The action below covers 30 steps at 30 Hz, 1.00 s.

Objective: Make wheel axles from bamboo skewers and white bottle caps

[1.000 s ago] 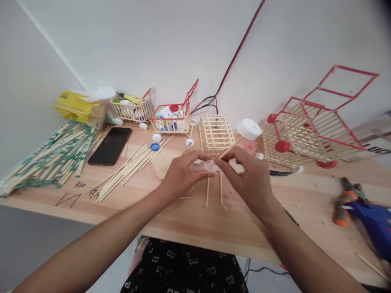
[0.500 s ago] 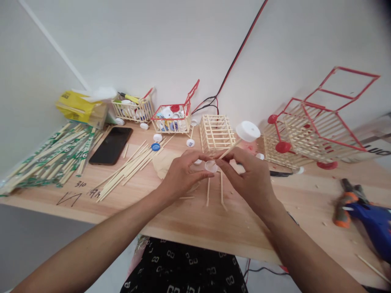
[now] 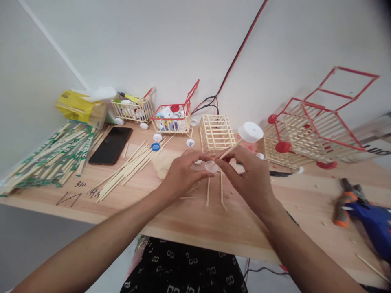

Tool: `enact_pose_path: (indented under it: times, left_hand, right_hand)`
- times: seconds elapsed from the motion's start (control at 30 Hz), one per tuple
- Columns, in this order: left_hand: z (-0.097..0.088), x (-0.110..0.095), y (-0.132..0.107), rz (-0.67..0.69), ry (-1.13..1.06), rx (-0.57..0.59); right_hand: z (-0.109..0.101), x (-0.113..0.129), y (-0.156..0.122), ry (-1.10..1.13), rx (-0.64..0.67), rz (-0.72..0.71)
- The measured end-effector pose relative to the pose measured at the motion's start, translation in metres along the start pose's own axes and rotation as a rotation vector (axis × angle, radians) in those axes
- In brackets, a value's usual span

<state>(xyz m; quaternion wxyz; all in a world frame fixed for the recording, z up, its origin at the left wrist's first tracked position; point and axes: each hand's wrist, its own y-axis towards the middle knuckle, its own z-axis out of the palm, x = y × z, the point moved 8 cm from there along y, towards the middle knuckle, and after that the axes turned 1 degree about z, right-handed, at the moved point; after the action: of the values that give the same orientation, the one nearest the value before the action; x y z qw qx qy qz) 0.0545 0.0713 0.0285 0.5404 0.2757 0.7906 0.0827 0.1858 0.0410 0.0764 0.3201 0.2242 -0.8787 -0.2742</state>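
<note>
Fingers of the left hand (image 3: 183, 173) are pinched shut on a small cap (image 3: 211, 165), held up just over the table (image 3: 195, 221). The right hand (image 3: 250, 179) is pinched shut on a stick (image 3: 229, 151). The near end of the stick meets the small cap. The far end points up and away and has a big cap (image 3: 250, 132) on it.

It looks like the small cap is being put on the stick end, like a second wheel. For that, the stick end has to sit right in the middle of the cap and stand straight. Both hands must be steady. I cannot tell if there is glue in the cap.

Short sticks (image 3: 208, 191) lie on the table right under the hands. A basket (image 3: 216, 133) stands just behind, near the big cap, so the stick could bump it if it swings. A pile (image 3: 131, 167) of long sticks and a phone (image 3: 110, 145) lie to the left. A cart (image 3: 308, 126) with red edges stands to the right. A glue gun (image 3: 372, 219) and pliers (image 3: 342, 207) lie far right, well apart from the hands.
</note>
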Motion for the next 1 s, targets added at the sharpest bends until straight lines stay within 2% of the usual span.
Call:
enact_pose_path:
  times: [0.2, 0.37, 0.67, 1.0]
  left_hand:
    - [-0.001, -0.005, 0.0, 0.069, -0.007, 0.003]
    - [-0.001, -0.007, 0.001, 0.115, -0.013, -0.006]
    - [-0.001, -0.007, 0.0, 0.134, -0.004, -0.004]
    - [-0.002, -0.01, 0.0, 0.12, 0.008, -0.012]
  right_hand:
    - [-0.001, 0.001, 0.0, -0.006, -0.021, -0.028]
    - [0.003, -0.003, -0.001, 0.045, 0.027, 0.002]
    - [0.007, -0.011, -0.002, 0.039, 0.043, 0.036]
    - [0.008, -0.018, -0.003, 0.064, 0.041, 0.14]
